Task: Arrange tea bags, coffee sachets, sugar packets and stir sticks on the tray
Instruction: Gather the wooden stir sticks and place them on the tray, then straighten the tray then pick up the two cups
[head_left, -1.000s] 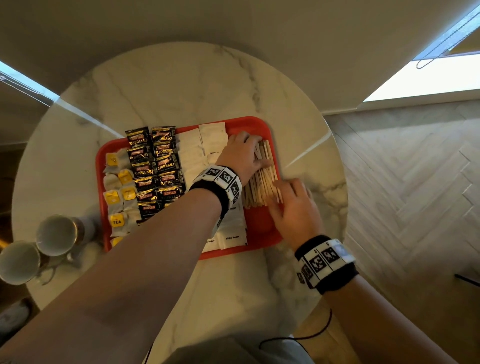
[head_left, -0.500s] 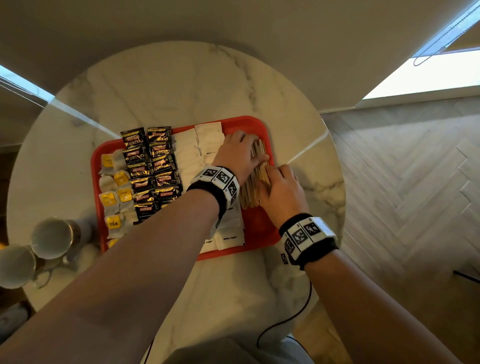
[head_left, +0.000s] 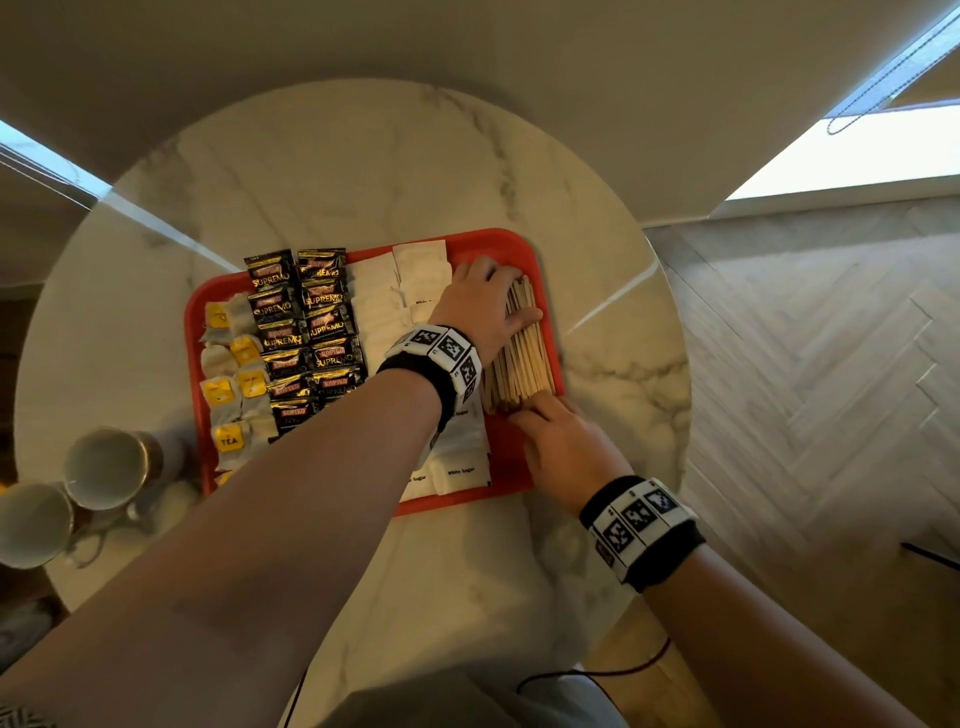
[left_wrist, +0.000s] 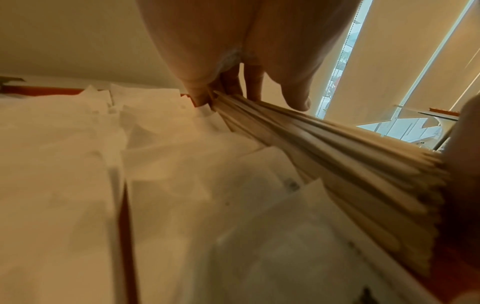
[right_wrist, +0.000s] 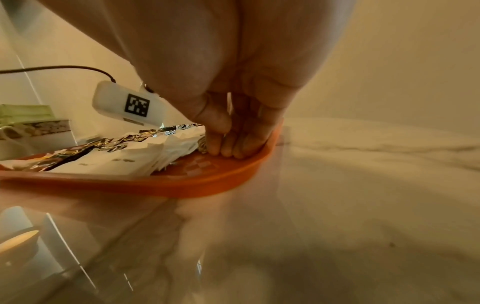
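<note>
A red tray (head_left: 519, 243) holds yellow-tagged tea bags (head_left: 228, 395) at the left, then black coffee sachets (head_left: 306, 322), then white sugar packets (head_left: 379, 296). A bundle of wooden stir sticks (head_left: 522, 358) lies along its right side. My left hand (head_left: 496, 291) grips the bundle's far end, thumb across the top. In the left wrist view the stir sticks (left_wrist: 337, 148) run out between fingers (left_wrist: 200, 92) and thumb. My right hand (head_left: 550, 431) sits at the near end, its straight fingers (right_wrist: 228, 144) pressing the stick ends down on the tray (right_wrist: 207, 183).
The tray sits on a round marble table (head_left: 415, 171). Two white mugs (head_left: 109, 467) (head_left: 31, 525) stand at the table's left edge. The table's right edge is close to the tray. A black cable (head_left: 597, 675) hangs by my body.
My right hand slid from the bundle's right side back to its near end. The sticks now lie tighter together and nearer the tray's right rim. The left hand stayed.
</note>
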